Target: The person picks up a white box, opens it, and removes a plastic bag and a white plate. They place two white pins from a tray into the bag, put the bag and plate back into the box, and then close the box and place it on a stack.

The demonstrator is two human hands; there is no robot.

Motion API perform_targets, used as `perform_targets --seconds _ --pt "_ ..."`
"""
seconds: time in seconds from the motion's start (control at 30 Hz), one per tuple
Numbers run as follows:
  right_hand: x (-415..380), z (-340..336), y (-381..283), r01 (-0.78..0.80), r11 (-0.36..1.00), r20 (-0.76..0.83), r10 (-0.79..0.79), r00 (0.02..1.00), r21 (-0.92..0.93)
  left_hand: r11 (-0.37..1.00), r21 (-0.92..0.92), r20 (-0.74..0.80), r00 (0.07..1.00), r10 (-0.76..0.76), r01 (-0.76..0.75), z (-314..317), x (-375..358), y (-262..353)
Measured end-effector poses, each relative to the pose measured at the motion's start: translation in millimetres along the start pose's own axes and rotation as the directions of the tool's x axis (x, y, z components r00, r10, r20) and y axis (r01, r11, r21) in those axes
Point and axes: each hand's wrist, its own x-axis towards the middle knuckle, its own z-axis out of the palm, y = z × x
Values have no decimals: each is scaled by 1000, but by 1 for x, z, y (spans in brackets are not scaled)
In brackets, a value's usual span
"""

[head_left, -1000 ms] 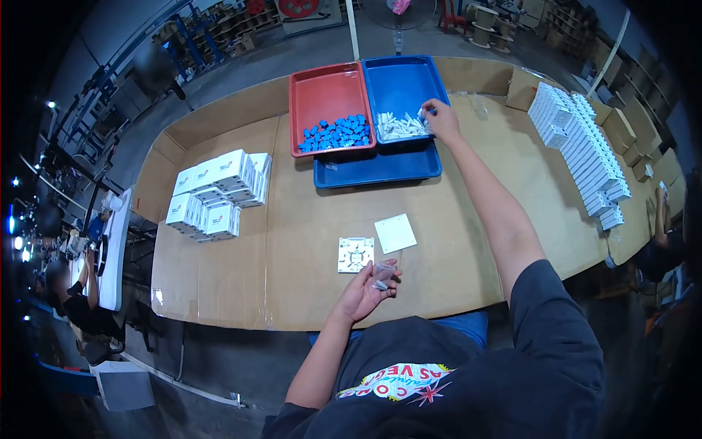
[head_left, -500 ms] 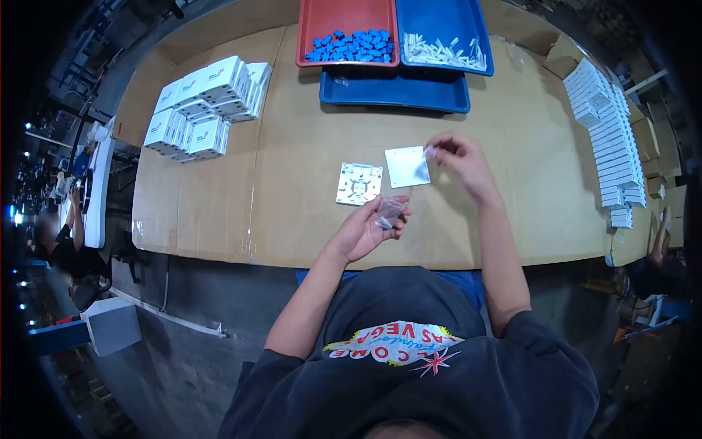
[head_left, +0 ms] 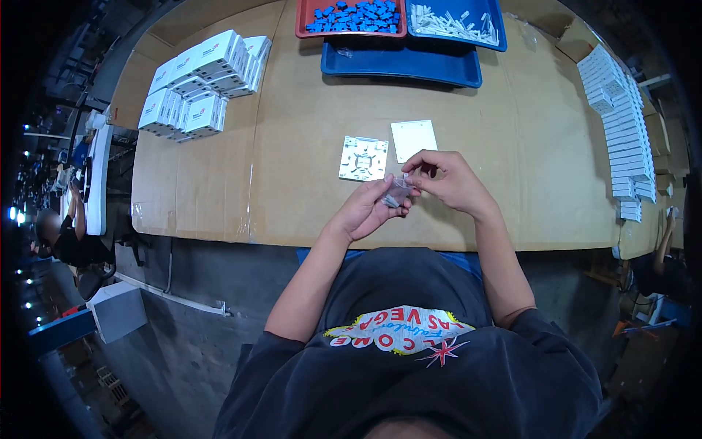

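Observation:
My left hand [head_left: 368,209] is closed around a small clear plastic bag [head_left: 399,192] with small pale parts inside. The fingers of my right hand [head_left: 452,183] are pinched at the bag's upper edge, close to my left fingertips. Just beyond my hands lies an open white plastic case [head_left: 363,158], its moulded inner side facing up. Beside it, to the right, a flat white square cover [head_left: 414,140] rests on the cardboard table top.
White boxes [head_left: 201,80] are stacked at the left, and long stacks of white cases [head_left: 618,128] line the right. At the back stand a red tray [head_left: 300,28] of blue parts, a blue tray [head_left: 499,36] of white sleeves and a lower blue tray [head_left: 402,67]. Another person [head_left: 73,234] sits far left.
My right hand has come left and down from beside the white cover, with a clear scrap in its fingers, to the bag in my left hand. The view has shifted slightly.

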Motion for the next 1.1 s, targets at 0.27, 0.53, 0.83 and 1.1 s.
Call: perform_targets --seconds 0.27,0.53,0.83,1.1 --pt "12 -4 12 167 984 191 -152 970 -68 999 43 -10 1000 -12 12 -3 -1 -3" --pt "11 -10 5 154 987 297 -134 945 -43 1000 16 9 1000 5 -5 -4 0 -2" --pt "10 3 4 280 931 359 -185 915 -235 999 37 12 1000 2 -3 -5 -1 -1" --pt "8 5 -4 212 965 302 -158 940 -155 1000 12 -21 1000 17 -16 2 -3 0"
